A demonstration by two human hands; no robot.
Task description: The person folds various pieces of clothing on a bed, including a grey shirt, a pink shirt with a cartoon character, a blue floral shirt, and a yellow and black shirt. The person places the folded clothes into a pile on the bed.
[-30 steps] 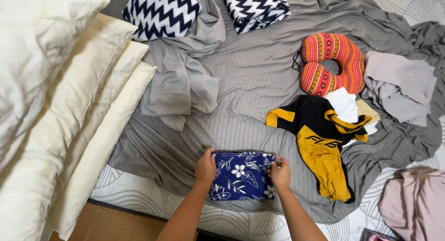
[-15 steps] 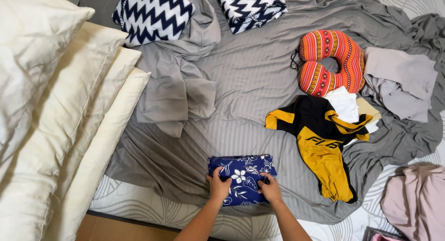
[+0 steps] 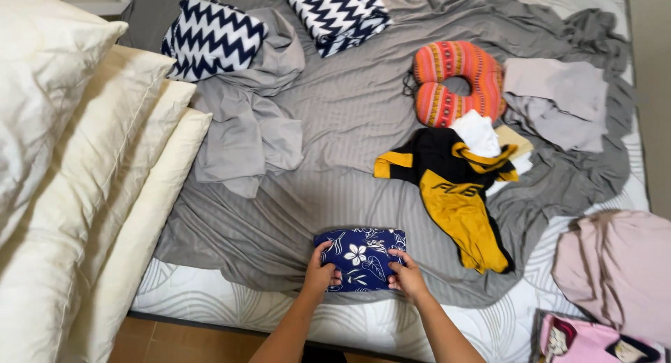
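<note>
While a grey sheet (image 3: 363,125) covers the bed, left hand (image 3: 321,271) and right hand (image 3: 407,276) each grip a folded blue floral cloth (image 3: 362,258).

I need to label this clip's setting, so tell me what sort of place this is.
Most likely a bedroom: a mattress draped with a grey sheet, cream pillows stacked along its edge, and clothes spread about, including a folded blue floral garment held by both hands.
</note>
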